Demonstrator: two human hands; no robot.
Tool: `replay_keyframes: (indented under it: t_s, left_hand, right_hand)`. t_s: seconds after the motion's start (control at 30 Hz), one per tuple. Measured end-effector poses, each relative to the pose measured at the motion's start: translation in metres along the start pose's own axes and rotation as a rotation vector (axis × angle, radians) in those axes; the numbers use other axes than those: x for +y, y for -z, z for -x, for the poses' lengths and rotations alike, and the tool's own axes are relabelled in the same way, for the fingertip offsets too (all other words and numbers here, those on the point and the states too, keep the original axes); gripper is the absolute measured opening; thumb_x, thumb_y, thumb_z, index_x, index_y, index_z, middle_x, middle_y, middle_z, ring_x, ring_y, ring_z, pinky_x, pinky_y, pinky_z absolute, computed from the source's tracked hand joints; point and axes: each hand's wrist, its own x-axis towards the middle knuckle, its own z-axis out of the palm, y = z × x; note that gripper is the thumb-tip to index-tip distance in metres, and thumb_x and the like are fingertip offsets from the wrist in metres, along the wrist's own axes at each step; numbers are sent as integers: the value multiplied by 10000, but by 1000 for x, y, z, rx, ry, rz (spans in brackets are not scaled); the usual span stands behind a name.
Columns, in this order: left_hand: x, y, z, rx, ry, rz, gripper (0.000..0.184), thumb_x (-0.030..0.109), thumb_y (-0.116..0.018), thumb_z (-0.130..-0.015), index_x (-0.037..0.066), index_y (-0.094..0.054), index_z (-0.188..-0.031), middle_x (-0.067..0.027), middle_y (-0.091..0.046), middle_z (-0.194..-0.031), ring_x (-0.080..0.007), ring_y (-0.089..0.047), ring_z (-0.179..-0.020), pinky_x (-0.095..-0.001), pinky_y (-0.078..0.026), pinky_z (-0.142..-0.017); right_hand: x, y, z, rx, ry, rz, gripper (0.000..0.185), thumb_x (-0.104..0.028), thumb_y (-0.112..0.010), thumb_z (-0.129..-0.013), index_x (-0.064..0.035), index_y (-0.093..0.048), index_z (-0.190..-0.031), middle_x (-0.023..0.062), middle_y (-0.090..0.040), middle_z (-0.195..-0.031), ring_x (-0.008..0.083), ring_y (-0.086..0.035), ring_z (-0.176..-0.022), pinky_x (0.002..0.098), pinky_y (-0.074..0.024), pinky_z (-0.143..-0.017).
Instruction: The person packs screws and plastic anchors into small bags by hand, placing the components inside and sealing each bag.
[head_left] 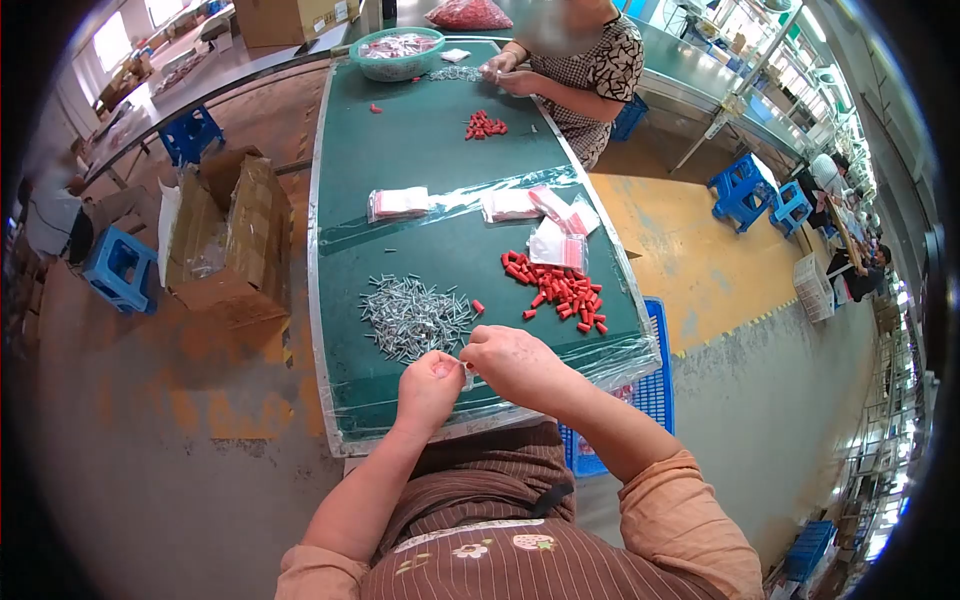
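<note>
My left hand (432, 390) and my right hand (512, 366) meet at the near edge of the green table, fingers closed in a pinch. Between them shows a sliver of clear, pale material with a touch of red, which looks like a small plastic bag (467, 378); my fingers cover most of it. Just beyond my left hand lies a heap of silver screws (410, 318). One red plastic plug (478, 307) sits beside that heap, and a pile of red plugs (560, 290) lies beyond my right hand. Stacks of small zip bags (398, 203) rest farther back, some overlapping (557, 246) the red pile.
Across the table (440, 150), a co-worker's hands (508, 76) are over small parts, near a green basin (397, 60) and more red plugs (485, 126). A blue crate (655, 385) stands at right below the table edge. An open carton (235, 240) and blue stool (118, 270) are left.
</note>
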Motion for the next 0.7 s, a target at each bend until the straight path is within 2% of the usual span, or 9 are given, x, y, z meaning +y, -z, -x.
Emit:
replay_keyframes:
  t_s: [0.2, 0.3, 0.47, 0.7]
  left_hand:
    - [4, -2, 2, -18, 52, 132, 142, 161, -677, -838, 19, -675, -827, -30, -657, -689, -99, -583, -632, -283, -482, -611]
    - [9, 1, 3, -34, 37, 91, 138, 147, -706, -867, 19, -655, -860, -11, -680, -721, -59, -592, -648, -223, -470, -611]
    - [13, 5, 4, -29, 27, 45, 101, 112, -675, -867, 14, -652, -859, -11, -677, -722, -55, -590, -646, -222, -473, -613]
    - [12, 6, 8, -11, -4, 48, 98, 110, -670, -866, 14, -650, -856, -9, -672, -715, -54, -586, -642, -227, -474, -613]
  right_hand:
    - [-2, -1, 2, 21, 19, 39, 117, -25, -631, -759, -41, -662, -871, 126, -621, -899, 308, -631, -918, 400, -514, -792]
    - [-7, 4, 1, 5, 13, 117, 110, -48, -645, -750, -48, -662, -859, 117, -623, -890, 283, -636, -910, 384, -516, -788]
    - [-4, 6, 3, 49, 95, 222, 81, -71, -654, -735, -63, -675, -813, 94, -621, -867, 263, -632, -883, 369, -522, -790]
    - [-2, -9, 6, 155, 28, 86, 71, -70, -648, -744, -58, -685, -803, 110, -608, -852, 293, -618, -862, 390, -515, -778]
